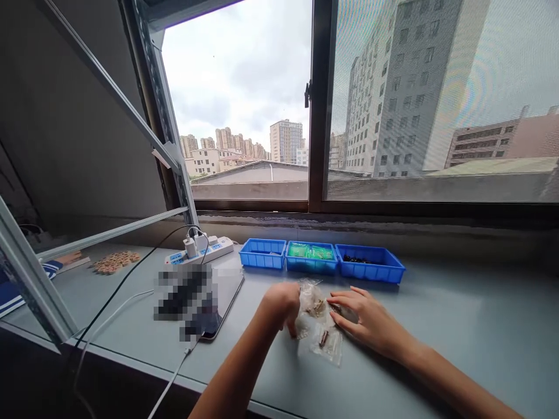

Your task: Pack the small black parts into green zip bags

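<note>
My left hand [282, 304] is bent down over the table, its fingers curled and closed beside a clear plastic bag [311, 297]. What the fingertips hold, if anything, is hidden. My right hand [365, 317] lies low on the other side with its fingers stretched and apart, the tips at the edge of the bags. Small brownish-gold pieces [318, 306] lie among the clear plastic between the hands. Closer to me, a small clear zip bag [332, 348] lies flat with a dark reddish-brown piece [324, 338] on or in it.
Three blue bins stand behind: a left bin [262, 261], a middle bin [311, 269] with green packets, and a right bin [379, 272] with black parts. At left are a tablet [229, 297], a power strip [220, 249], cables, wooden pieces [114, 263] and a metal rack [39, 279].
</note>
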Demonstrator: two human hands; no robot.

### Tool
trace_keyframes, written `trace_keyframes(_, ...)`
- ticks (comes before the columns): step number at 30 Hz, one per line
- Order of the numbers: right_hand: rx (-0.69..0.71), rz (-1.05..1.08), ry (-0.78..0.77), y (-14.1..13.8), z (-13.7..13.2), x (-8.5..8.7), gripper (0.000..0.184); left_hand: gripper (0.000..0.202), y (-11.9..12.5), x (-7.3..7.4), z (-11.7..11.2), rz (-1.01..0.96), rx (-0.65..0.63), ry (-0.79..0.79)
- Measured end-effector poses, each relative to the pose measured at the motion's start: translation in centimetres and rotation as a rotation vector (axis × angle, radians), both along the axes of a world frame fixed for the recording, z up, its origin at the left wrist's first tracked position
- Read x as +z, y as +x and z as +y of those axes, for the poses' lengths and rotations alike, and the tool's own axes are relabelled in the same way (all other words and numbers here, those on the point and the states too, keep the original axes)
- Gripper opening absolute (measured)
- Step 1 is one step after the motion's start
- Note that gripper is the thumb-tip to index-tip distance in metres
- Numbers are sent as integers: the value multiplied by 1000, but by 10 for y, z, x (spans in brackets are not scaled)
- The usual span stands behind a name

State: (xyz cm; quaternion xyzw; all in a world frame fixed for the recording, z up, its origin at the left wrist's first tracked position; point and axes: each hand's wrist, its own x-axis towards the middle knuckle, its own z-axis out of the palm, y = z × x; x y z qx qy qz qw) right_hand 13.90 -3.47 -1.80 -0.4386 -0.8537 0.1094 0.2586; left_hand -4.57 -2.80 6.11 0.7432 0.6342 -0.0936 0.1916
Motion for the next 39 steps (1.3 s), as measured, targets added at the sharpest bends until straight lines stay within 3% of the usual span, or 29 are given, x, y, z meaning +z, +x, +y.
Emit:
trace_keyframes(3, -11, -5, 4, 1, 1, -2, 35, 54, 5, 2, -4, 42, 4, -96)
trace_keyframes(9, -33, 27, 1, 7, 5, -1, 33, 44, 20, 1, -7, 52, -118, 163)
trace_keyframes(21, -170, 100, 9, 13, 5, 8, 21, 35, 24, -3, 3, 97, -171, 349)
trace_keyframes(25, -231, 123, 8, 13, 5, 8, 28, 44, 23, -6, 5, 35, -177, 402)
trace_keyframes(31, -245, 196, 73, 11, 3, 8, 46, 33, 29, -5, 1, -56, -203, 441)
trace_keyframes(39, -295, 416, 48, 13, 4, 9, 48, 35, 24, -14, 10, -47, -150, 440)
